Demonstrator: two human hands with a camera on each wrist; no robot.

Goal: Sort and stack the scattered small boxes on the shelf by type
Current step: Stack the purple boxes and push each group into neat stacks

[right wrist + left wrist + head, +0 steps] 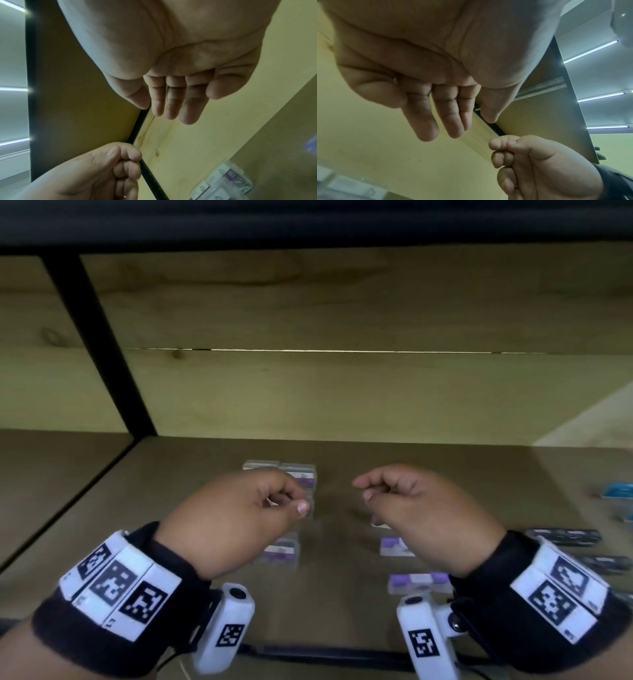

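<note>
- Purple-and-white small cardboard boxes (397, 546) lie scattered on the tan wooden shelf (191, 494), most of them in its middle, under and between the two hands.
- Each of these boxes is flat and rectangular, white on its broad face with a purple band along one edge; any print on them is too blurred to read.
- At the back, a pair of purple-and-white boxes (297, 472) sits side by side and touching, just beyond the left hand's knuckles.
- One more purple-banded box (281, 549) lies nearer the front edge, partly hidden by the left hand.
- Two others lie on the right side of the middle group, and the nearer box (419, 583) shows purple at both ends and white between.
- Dark, long narrow boxes (565, 536) lie well apart to the right, one behind another.
- A blue box (618, 491) sits at the far right edge, cut off by the frame.
- The left hand (236, 515) hovers above the shelf with fingers loosely curled, and its grip holds nothing; the left wrist view shows the relaxed fingers (450, 115) pointing down with an empty palm.
- The right hand (421, 508) hovers likewise, its grip slack and empty, thumb close to the forefinger; the right wrist view shows its fingers (173, 102) hanging free.
- Both hands are near each other but apart, and neither touches any box.
- Black wristbands with white marker blocks (120, 583) wrap both wrists.
- A pale wooden back panel (342, 392) and a black metal post (102, 350) stand behind the shelf.
</note>
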